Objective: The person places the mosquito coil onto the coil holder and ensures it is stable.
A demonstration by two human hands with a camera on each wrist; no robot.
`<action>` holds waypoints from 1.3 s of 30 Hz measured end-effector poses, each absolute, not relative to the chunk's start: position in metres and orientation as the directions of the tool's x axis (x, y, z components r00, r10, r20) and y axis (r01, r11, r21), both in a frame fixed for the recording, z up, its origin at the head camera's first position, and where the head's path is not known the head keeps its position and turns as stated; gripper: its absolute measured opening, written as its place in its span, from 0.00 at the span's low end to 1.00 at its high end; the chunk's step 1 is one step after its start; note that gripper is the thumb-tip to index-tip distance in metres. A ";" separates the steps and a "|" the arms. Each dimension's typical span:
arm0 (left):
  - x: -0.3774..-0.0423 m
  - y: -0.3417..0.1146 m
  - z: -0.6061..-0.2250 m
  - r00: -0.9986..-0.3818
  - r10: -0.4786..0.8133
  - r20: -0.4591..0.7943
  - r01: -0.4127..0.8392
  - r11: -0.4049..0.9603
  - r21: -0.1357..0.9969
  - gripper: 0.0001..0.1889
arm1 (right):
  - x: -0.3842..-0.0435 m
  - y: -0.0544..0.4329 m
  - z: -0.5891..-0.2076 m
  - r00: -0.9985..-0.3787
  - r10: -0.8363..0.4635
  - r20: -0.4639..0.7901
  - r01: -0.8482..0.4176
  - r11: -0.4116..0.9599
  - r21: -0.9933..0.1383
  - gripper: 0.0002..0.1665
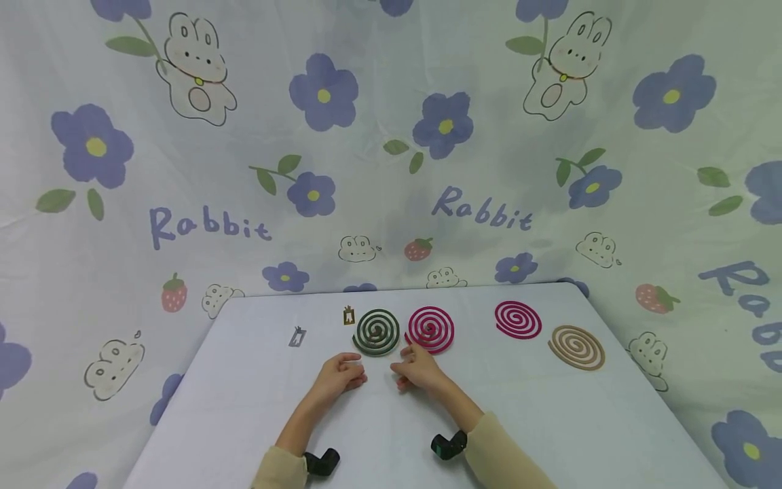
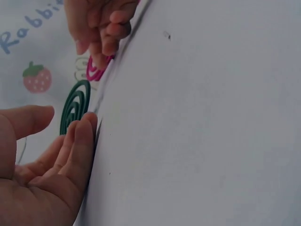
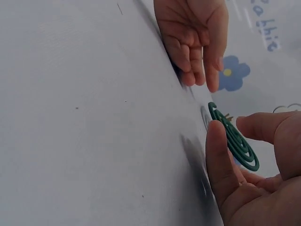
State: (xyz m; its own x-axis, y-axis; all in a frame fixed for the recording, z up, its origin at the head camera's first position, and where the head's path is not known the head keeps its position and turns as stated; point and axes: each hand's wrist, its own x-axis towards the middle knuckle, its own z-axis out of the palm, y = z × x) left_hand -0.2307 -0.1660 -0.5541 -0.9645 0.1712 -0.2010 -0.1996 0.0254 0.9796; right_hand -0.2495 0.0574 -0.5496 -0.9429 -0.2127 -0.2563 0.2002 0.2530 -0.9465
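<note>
A green mosquito coil (image 1: 376,333) lies flat at the middle of the table, with a magenta mosquito coil (image 1: 430,330) just to its right. My left hand (image 1: 342,375) is at the near left of the green coil, thumb and fingers apart with nothing between them. Near the magenta coil's lower edge is my right hand (image 1: 419,371), its index fingertip overlapping that edge in the head view. In the right wrist view the green coil (image 3: 235,139) shows beyond the right hand's spread thumb and fingers. The left wrist view shows it past the left fingertips.
To the left lie a silver metal coil stand (image 1: 297,337) and a gold-coloured one (image 1: 349,315). Farther right are a second magenta coil (image 1: 518,320) and a tan coil (image 1: 577,347). A rabbit-and-flower print curtain (image 1: 379,170) hangs behind the white table (image 1: 244,407).
</note>
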 end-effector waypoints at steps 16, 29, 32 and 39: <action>-0.225 -0.130 -0.557 -0.941 0.309 -0.135 -0.142 0.001 0.990 0.21 | -0.232 0.095 -0.546 -0.945 -0.255 -0.203 0.135 0.260 -0.956 0.19; -0.228 -0.099 -0.557 -0.918 0.385 -0.094 -0.098 0.008 0.995 0.20 | -0.232 0.131 -0.547 -0.965 -0.214 -0.153 0.090 0.277 -0.957 0.20; -0.228 -0.093 -0.555 -0.917 0.379 -0.128 -0.130 0.020 0.991 0.19 | -0.235 0.140 -0.549 -0.971 -0.194 -0.138 0.076 0.299 -0.951 0.19; -0.227 -0.082 -0.552 -0.904 0.406 -0.136 -0.138 0.024 0.990 0.19 | -0.234 0.158 -0.547 -0.982 -0.120 -0.146 0.103 0.307 -0.946 0.17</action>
